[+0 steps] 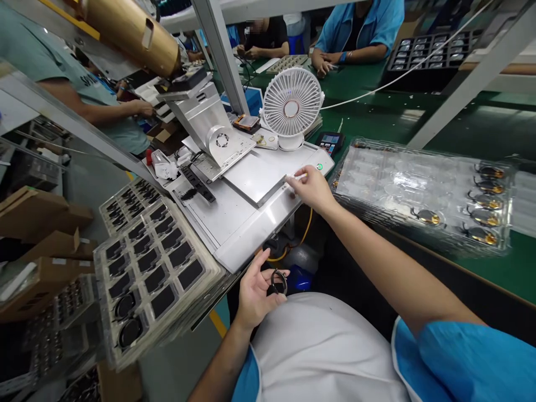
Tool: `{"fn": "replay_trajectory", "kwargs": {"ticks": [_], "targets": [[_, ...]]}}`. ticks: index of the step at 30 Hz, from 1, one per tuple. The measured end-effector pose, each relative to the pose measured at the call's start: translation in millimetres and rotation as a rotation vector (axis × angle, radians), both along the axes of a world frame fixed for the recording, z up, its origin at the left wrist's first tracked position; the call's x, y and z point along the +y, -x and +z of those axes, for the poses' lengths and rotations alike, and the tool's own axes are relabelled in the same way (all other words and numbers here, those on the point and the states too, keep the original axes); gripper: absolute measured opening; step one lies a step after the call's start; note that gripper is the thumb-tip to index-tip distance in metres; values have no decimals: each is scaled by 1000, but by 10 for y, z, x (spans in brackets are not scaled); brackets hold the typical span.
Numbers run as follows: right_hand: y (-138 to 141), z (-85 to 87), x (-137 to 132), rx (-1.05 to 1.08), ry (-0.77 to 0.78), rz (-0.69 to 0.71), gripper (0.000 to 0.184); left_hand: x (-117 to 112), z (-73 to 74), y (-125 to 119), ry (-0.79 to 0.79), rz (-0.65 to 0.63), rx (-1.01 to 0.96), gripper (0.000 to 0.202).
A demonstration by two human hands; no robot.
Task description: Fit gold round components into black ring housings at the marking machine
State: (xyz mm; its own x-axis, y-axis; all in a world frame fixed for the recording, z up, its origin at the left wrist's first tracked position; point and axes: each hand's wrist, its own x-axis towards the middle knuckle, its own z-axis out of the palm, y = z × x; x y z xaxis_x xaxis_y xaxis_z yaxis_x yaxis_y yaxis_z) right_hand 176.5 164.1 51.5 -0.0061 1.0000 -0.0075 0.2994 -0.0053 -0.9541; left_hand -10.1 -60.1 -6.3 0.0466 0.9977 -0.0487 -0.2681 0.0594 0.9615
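Over a white metal fixture [247, 223] at the edge of a green workbench [469, 117], the person's right hand [312, 190] pinches a slim white stick [298, 177] between thumb and fingers. The stick's long axis lies almost level across the view, its free end pointing left toward a raised flat plate [255, 176] on the fixture; whether that end touches the plate is hard to tell. Lower down, just off the fixture's front edge and in front of the person's white apron [322, 346], the left hand [258, 290] is turned palm up, its fingers curled around a black ring [278, 282] that stands on edge. To the right of the fixture lies a clear plastic tray [419, 190] with round gold-and-black parts [486, 215] in a column along its far side. To the left, a stacked tray [154, 268] carries rows of black rectangular pads. A white desk fan [292, 101] stands beyond the raised plate. Across the bench, a co-worker's hands [324, 61] rest near a blue sleeve [377, 22], and another co-worker's hand [142, 108] reaches in from the left.
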Motion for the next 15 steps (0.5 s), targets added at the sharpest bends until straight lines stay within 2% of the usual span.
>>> {"fn": "replay_trajectory", "kwargs": {"ticks": [4,7,9,12,15], "targets": [[19,-263,-820,278,172,304,37,-12,-35,-74,-123,17,319,103],[89,-368,-1267,488,256,374,47,64,3,-187,-191,-66,508,100],[102,-377,-1364,540,275,329,45,130,50,-251,-174,-101,522,96],[27,-332,-1294,551,263,238,39,204,121,-291,-129,-155,424,93],[-95,-263,-1193,572,289,277,38,238,160,-256,-160,-168,328,95]]}}
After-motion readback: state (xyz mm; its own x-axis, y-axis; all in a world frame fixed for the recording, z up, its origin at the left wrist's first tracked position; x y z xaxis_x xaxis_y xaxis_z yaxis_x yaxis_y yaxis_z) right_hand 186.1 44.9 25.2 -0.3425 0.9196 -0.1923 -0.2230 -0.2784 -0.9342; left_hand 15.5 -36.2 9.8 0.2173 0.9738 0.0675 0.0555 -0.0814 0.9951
